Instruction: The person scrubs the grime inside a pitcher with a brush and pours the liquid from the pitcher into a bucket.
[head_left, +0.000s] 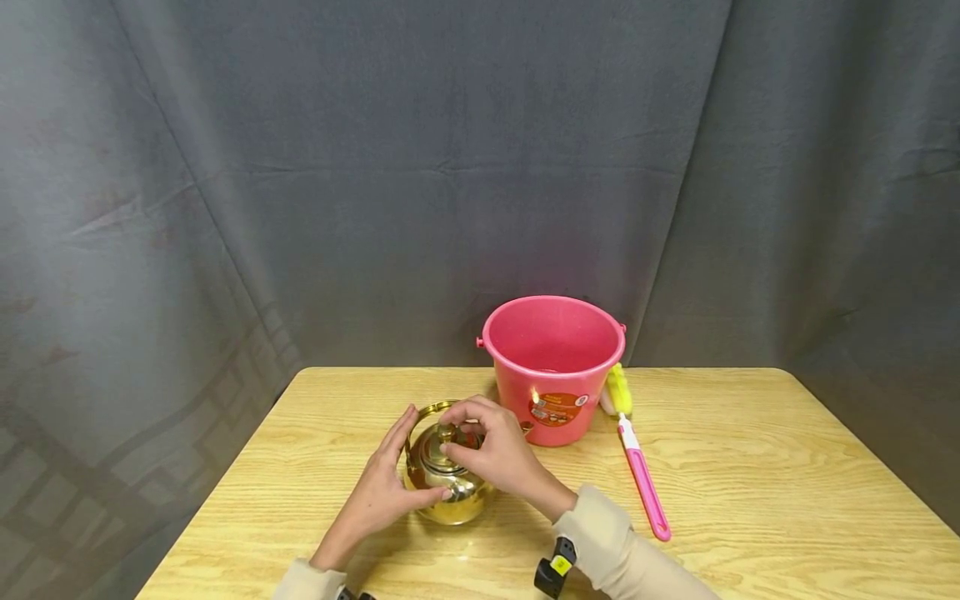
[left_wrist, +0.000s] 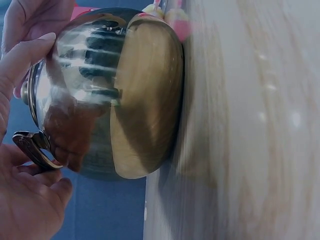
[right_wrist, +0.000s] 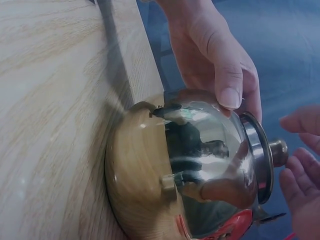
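A shiny brass kettle (head_left: 450, 507) stands upright on the table, its lid (head_left: 433, 454) seated on top and its bail handle (head_left: 417, 414) tipped to the left. My left hand (head_left: 384, 490) holds the kettle from the left, thumb against the body and fingers by the handle. In the left wrist view, those curled fingers (left_wrist: 42, 192) lie beside the handle's hinge (left_wrist: 37, 149). My right hand (head_left: 498, 446) is over the lid, thumb and fingers spread around its knob (right_wrist: 279, 152). A gap shows between knob and fingers in the right wrist view.
Behind the kettle, to the right, stands a pink bucket (head_left: 517, 392) with an orange label. A brush (head_left: 645, 487) with a pink handle and yellow head lies beside it. Grey curtains (head_left: 450, 208) hang behind the wooden table (head_left: 750, 500).
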